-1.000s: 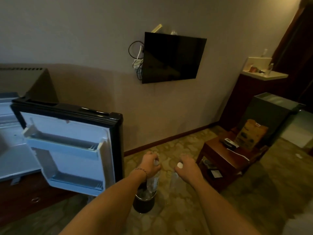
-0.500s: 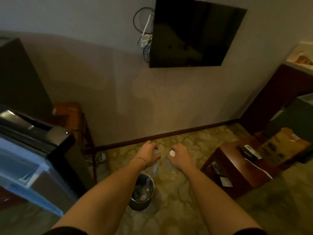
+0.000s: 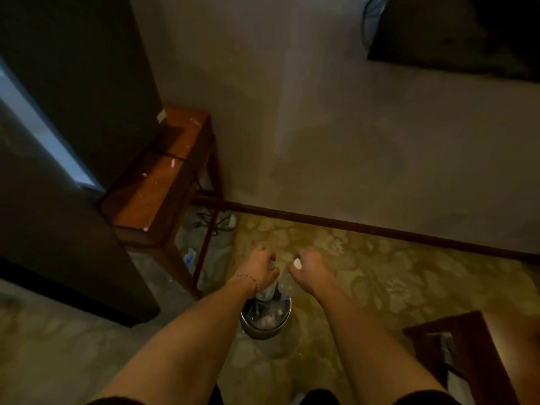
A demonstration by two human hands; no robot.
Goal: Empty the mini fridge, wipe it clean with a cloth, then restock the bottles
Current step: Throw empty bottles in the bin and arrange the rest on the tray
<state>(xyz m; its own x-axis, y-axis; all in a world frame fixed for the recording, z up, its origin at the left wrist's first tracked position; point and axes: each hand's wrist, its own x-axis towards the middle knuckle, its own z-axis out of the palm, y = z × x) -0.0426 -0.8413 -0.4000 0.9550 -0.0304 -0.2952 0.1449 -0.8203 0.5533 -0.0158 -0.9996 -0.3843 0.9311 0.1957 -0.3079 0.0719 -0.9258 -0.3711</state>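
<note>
The person stands over a small metal bin (image 3: 264,321) on the patterned carpet, both arms stretched forward and down. The left hand (image 3: 261,267) is curled around the neck of a clear plastic bottle (image 3: 270,286), which hangs upright with its base right over the bin's mouth, possibly dipping into it. The right hand (image 3: 306,266) is curled too, with a white cap (image 3: 297,263) showing at the thumb side; a second bottle below it is too faint to confirm, so call it a grip on the cap at least. The bottle looks thin-walled and light, likely to crumple if squeezed at the middle, and its smooth sides may be slick if chilled. The stiff neck ring just under the cap is the sensible place to hold, which is where the left hand has it. If water is inside, the weight will hang low and swing, so a firm wrap beats a fingertip pinch. To the left, the dark fridge (image 3: 73,83) sits on a wooden stand (image 3: 157,182), its open door (image 3: 58,214) swung toward the viewer, with cables (image 3: 213,223) tangled on the floor beneath. A dark low table (image 3: 467,346) edges in at lower right. By the look of it the emptying stage is under way.
</note>
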